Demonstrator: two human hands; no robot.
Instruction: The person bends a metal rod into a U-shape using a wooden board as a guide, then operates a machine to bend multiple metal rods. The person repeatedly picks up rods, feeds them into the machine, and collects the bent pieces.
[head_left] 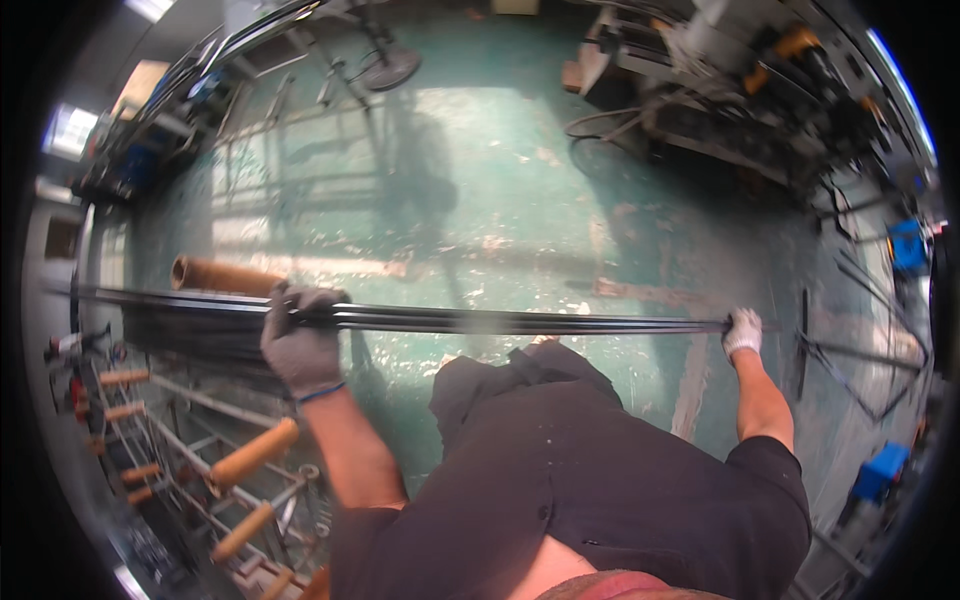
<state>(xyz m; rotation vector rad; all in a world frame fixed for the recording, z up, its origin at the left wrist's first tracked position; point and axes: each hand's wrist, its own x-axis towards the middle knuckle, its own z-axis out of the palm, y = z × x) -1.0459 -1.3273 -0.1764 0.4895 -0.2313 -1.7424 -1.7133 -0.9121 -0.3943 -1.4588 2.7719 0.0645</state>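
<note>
While gloved hands point(300, 335) clasp, long rods point(520, 321) (dark, slender)

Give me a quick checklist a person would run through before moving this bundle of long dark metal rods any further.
1. Left hand closed around the bundle of rods: ok, gloved fingers wrap over it.
2. Right hand gripping the rods near their right end: ok, gloved and closed on them.
3. Bundle level between the hands: ok, it runs roughly horizontal.
4. Rods held together: cannot tell, no tie shows and the strands look slightly spread.
5. Green floor ahead free of obstacles: not ok, machinery and cables lie at the far right.
6. Left end clear of the rack with orange rollers: cannot tell.
</note>
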